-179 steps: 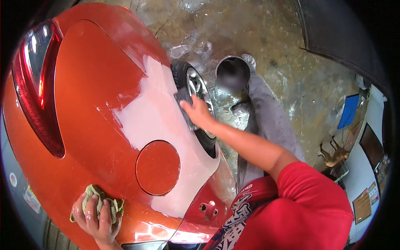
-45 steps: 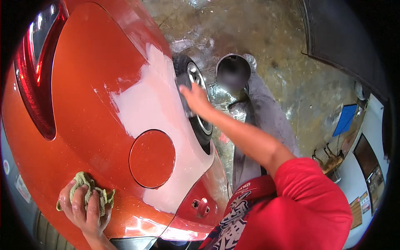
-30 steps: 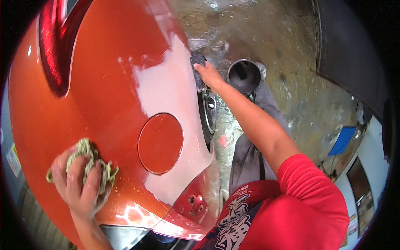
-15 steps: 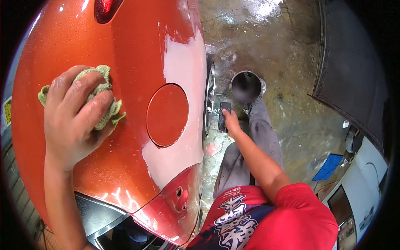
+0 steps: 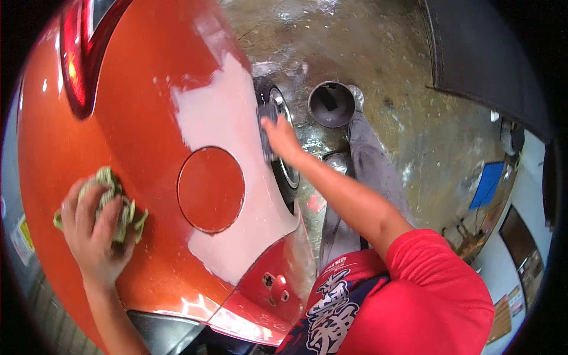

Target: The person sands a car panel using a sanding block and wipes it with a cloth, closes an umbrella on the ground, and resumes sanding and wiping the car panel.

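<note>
Dark grey block [image 5: 265,142] gripped in the right hand [image 5: 281,139], out at the edge of the pale patch [image 5: 214,112], by the wheel [image 5: 286,186] (honestly can't tell if touching the patch). Green rag [image 5: 123,220] bunched up in the left hand [image 5: 94,234], over on the orange car [image 5: 139,94]. Round flap [image 5: 210,189] between the two. Past the wheel, a bucket [image 5: 323,115] on the floor [image 5: 402,83].

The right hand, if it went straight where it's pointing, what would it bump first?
Probably the pale patch on the orange car: the dark block in the right hand would lead. Depth is unclear; they may already touch.
</note>
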### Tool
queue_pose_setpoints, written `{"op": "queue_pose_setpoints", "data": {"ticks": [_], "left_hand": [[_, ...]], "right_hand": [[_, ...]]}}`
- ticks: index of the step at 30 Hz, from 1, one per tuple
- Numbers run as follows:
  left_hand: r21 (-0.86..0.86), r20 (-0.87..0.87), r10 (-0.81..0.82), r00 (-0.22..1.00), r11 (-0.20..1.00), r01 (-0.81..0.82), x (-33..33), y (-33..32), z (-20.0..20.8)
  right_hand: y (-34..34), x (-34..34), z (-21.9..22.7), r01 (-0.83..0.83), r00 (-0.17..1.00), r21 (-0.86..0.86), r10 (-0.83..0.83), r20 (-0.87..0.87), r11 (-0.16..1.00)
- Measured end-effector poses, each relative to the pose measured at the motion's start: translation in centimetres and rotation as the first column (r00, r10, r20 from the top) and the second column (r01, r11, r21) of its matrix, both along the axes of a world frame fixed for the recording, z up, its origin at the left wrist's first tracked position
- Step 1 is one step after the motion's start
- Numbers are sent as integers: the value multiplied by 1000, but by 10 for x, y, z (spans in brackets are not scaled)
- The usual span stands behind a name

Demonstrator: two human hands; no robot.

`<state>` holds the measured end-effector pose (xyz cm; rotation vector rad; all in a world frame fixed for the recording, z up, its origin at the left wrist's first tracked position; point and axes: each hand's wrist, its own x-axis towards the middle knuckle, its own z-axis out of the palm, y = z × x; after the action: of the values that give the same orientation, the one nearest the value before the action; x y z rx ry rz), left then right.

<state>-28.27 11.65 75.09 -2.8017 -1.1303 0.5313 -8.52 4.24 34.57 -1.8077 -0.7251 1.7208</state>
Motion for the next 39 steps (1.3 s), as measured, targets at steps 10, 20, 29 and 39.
{"op": "queue_pose_setpoints", "data": {"ticks": [10,20,29,39], "left_hand": [[-3,36,-74,997,997,74,12,11,-9],[-39,11,-44,999,998,45,-3,7,-2],[-39,-31,-45,999,998,43,-13,0,1],[-63,-67,-41,997,997,37,-9,1,1]], "right_hand": [[48,23,-57,26,995,101,-36,94,995],[28,13,-25,36,997,16,-37,61,999],[-29,2,14,96,981,-11,-97,-166,995],[18,6,2,2,995,-20,-4,-96,1000]]}}
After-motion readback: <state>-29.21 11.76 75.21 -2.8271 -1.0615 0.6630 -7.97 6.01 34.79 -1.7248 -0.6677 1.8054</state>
